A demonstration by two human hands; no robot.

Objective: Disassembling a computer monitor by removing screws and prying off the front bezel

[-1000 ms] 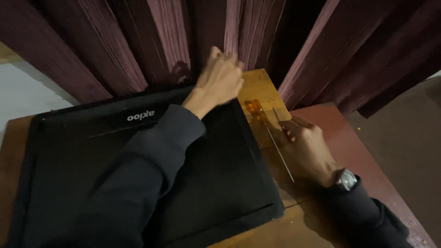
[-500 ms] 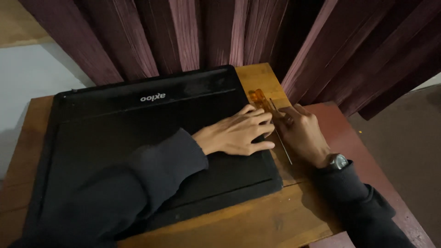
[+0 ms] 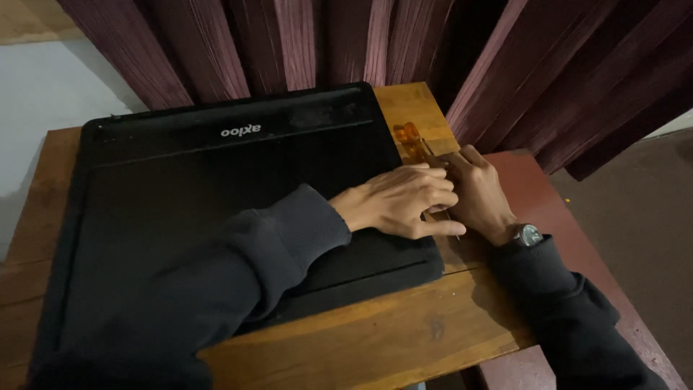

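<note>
1. Head view: orange-handled screwdriver [image 3: 410, 137] lying on the wooden surface [image 3: 404, 336] beside the black laptop [image 3: 216, 209], long axis running toward the wrist.
2. Right hand [image 3: 480, 193] nearer, fingers curled over the shaft, apparently gripping; left hand [image 3: 404, 204] flat, overlapping.

One label in sight: a small pale logo mark [image 3: 241, 131] printed on the flat black laptop [image 3: 180, 209] lying closed on the wooden table [image 3: 404, 339], near its far edge, upside down from here. No packages, signs or lit screens.
</note>
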